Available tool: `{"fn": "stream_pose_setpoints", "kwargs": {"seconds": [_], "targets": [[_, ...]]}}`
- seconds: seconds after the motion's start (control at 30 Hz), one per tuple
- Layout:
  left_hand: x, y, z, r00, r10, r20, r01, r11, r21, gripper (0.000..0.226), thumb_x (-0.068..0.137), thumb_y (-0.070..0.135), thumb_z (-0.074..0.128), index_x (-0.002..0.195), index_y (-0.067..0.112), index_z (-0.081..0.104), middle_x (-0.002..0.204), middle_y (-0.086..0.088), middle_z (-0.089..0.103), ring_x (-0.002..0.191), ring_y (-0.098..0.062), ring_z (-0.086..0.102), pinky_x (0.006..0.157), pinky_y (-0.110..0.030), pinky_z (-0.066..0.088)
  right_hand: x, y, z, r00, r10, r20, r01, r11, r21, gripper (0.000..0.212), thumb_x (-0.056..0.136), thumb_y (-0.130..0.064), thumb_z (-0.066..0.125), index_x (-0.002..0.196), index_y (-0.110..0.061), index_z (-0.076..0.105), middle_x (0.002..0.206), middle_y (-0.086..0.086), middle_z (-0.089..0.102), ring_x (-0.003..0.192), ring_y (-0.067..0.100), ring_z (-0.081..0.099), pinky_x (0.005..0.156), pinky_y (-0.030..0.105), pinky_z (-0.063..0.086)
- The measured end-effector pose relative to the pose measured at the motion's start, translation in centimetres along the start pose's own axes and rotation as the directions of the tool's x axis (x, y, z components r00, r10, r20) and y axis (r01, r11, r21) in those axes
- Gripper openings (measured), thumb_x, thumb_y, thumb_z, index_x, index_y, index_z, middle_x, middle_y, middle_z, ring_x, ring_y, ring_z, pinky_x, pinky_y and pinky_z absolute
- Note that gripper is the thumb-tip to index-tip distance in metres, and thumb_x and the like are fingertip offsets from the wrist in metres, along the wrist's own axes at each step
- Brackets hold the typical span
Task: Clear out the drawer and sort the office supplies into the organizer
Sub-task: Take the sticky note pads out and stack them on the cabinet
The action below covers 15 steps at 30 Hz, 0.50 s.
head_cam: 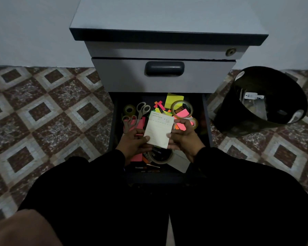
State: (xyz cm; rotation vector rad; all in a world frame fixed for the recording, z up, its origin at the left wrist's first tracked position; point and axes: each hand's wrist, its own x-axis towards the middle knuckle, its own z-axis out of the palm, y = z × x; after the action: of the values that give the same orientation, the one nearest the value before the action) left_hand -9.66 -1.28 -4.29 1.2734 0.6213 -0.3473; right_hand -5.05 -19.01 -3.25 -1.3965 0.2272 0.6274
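Observation:
Above the open lower drawer I hold a white pack of sticky notes with both hands. My left hand grips its lower left corner, thumb on top. My right hand pinches its right edge. Inside the drawer lie two pairs of scissors, a small tape roll, a clear tape roll, a yellow sticky pad, pink pads and loose coloured flags. A larger tape roll and pens sit near the drawer's front, partly hidden by my hands. No organizer is in view.
The grey cabinet has a shut upper drawer with a dark handle. A black waste bin holding some packaging stands on the tiled floor to the right. My dark sleeves fill the lower frame.

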Motion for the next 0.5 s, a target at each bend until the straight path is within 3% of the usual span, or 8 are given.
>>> {"fn": "stream_pose_setpoints", "kwargs": {"seconds": [0.1,0.2,0.37,0.43,0.5], "targets": [[0.2,-0.4,0.5,1.000,-0.012,0.009,0.013,0.999,-0.040,0.012,0.090,0.000,0.056,0.100,0.005,0.050,0.090,-0.015,0.063,0.078,-0.027,0.064,0.065,-0.027,0.059,0.2,0.6,0.6,0.994,-0.091,-0.055,0.090,0.996,-0.019,0.048,0.085,0.015,0.052,0.118,-0.019,0.041,0.081,0.004,0.057,0.075,0.021,0.060,0.053,0.028,0.055],[0.5,-0.8,0.6,1.000,-0.023,0.017,0.023,0.999,-0.030,0.013,0.089,0.001,0.057,0.098,0.007,0.051,0.094,-0.013,0.063,0.076,-0.024,0.066,0.065,-0.027,0.059,0.6,1.2,0.4,0.986,-0.153,-0.071,0.149,0.987,-0.057,0.058,0.082,0.018,0.052,0.121,-0.025,0.043,0.076,0.004,0.057,0.083,0.024,0.058,0.069,0.039,0.052],[1.1,-1.5,0.5,1.000,0.016,-0.026,-0.011,0.987,0.163,0.033,0.088,0.006,0.062,0.118,0.002,0.050,0.099,-0.008,0.060,0.081,-0.020,0.060,0.069,-0.028,0.054,1.3,1.4,-0.5,0.989,-0.147,-0.034,0.141,0.980,-0.142,0.052,0.082,0.018,0.051,0.115,-0.022,0.051,0.082,0.007,0.052,0.085,0.027,0.053,0.071,0.041,0.049],[1.7,-1.6,0.0,0.991,0.089,-0.097,-0.061,0.962,0.265,0.033,0.088,0.009,0.063,0.118,0.001,0.053,0.103,-0.009,0.060,0.090,-0.021,0.058,0.069,-0.027,0.049,1.6,1.5,-1.1,0.991,-0.127,-0.042,0.119,0.978,-0.169,0.048,0.082,0.019,0.050,0.113,-0.018,0.053,0.084,0.008,0.050,0.084,0.026,0.052,0.067,0.035,0.048],[2.6,-1.4,-0.8,0.975,0.155,-0.160,-0.084,0.921,0.380,0.036,0.087,0.011,0.064,0.120,0.000,0.055,0.115,-0.014,0.059,0.105,-0.025,0.055,0.085,-0.034,0.047,1.9,1.4,-1.8,0.992,-0.106,-0.062,0.092,0.977,-0.192,0.045,0.082,0.019,0.050,0.111,-0.015,0.054,0.084,0.006,0.051,0.078,0.021,0.053,0.056,0.024,0.047]]}}
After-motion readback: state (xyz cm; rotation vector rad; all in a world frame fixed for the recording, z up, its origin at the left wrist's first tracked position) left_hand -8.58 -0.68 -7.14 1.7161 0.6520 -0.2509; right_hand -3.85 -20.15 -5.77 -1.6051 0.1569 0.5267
